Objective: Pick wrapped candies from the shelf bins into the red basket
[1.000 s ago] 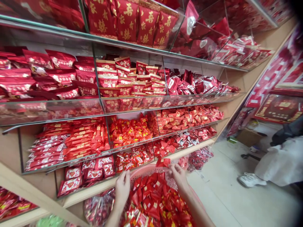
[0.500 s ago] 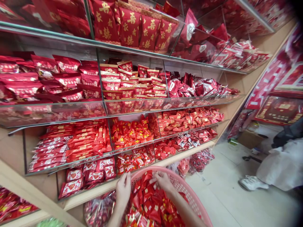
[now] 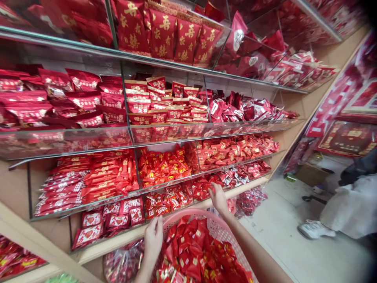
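A pink plastic basket (image 3: pixel 219 227) full of small red candy packets (image 3: pixel 194 251) sits low in the middle of the head view. My left hand (image 3: pixel 153 239) grips the basket's near-left rim, fingers curled over it. My right hand (image 3: pixel 218 197) reaches up past the basket into a low glass shelf bin of red wrapped candies (image 3: pixel 206 184). Its fingers lie in among the packets; whether they hold one is hidden.
Glass-fronted shelves (image 3: pixel 176 131) stacked with red packaged sweets fill the wall ahead. Clear bags of candy (image 3: pixel 247 200) stand on the floor under the lowest shelf. At right a person in white (image 3: pixel 350 208) with a white shoe crouches on the tiled floor (image 3: pixel 282 243).
My right hand has left the basket's candy pile and moved up and right into the low shelf bin. My left hand has stayed on the basket rim.
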{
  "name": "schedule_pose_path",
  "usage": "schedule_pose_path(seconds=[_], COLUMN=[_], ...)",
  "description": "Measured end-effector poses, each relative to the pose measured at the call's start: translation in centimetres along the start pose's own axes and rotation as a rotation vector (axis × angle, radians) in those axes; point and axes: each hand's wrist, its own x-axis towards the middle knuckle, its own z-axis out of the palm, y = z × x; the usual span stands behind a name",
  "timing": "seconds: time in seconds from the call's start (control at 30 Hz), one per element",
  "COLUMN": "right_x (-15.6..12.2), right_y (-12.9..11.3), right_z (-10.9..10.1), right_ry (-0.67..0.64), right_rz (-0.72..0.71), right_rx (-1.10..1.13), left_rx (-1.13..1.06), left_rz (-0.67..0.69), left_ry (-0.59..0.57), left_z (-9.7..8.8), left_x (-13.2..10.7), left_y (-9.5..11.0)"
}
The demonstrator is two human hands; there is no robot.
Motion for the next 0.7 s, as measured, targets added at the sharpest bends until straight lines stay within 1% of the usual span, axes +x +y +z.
schedule_pose_path(seconds=[0.07,0.13,0.23,0.33,0.4,0.53,0.6,0.7], right_x=[1.0,1.5,1.5,1.2,0.9,-0.1,-1.3,-3.8], right_y=[0.7,1.0,0.8,0.2,-0.2,-1.4,-1.9,-2.8], right_z=[0.3,0.6,0.6,0.2,-0.4,-2.1,-3.1,-4.2], right_ry=[-0.050,-0.100,-0.121,-0.132,-0.098,0.023,0.054,0.055], right_rz=[-0.027,-0.030,-0.038,-0.057,-0.089,-0.168,-0.137,-0.006], right_rx=[-0.129,-0.182,-0.185,-0.176,-0.121,0.040,0.095,0.184], left_rx=[-0.001,0.000,0.005,0.014,0.020,0.023,0.025,0.017], left_rz=[0.001,0.001,-0.006,-0.005,0.001,0.010,0.011,0.013], left_ry=[0.002,0.000,-0.007,-0.007,0.000,0.010,0.010,0.013], left_z=[0.0,0.0,-0.1,0.0,0.0,0.0,0.0,0.1], left_x=[0.0,0.1,0.1,0.1,0.1,0.0,0.0,0.0], left_y=[0.0,0.0,0.0,-0.1,-0.1,-0.1,0.0,0.1])
